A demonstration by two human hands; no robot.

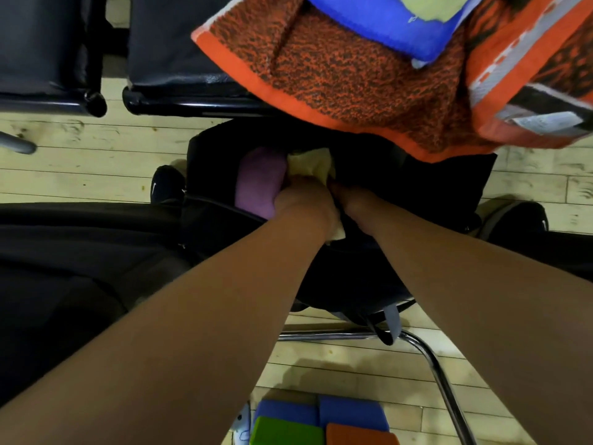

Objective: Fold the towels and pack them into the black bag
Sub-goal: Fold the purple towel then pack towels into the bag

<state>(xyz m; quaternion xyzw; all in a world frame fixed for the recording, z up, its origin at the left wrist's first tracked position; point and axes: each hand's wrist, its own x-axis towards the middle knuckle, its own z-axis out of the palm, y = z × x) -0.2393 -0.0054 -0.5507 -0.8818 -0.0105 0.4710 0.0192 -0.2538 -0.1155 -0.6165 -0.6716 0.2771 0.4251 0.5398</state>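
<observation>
Head view looks straight down at a pale wooden floor with 2 black padded seats along the top. An orange-and-black patterned towel drapes over the right seat's front edge, and a blue towel lies on it with a pale green cloth on top. Below that hanging edge, between my 2 black shoes, the black bag stands open on the floor. A purple towel already lies packed inside it at the left. Just beside the purple one, touching it, is the pale yellow towel, partly down in the bag's mouth. My left hand has its fingers curled round this yellow towel, a corner showing under the wrist. My right hand meets the towel's right edge, but its fingers sink into the dark of the bag, so I cannot tell whether it grips. Near the bottom edge, beside a chrome chair leg, sit 4 small folded cloths: 2 blue, 1 green, 1 orange.
</observation>
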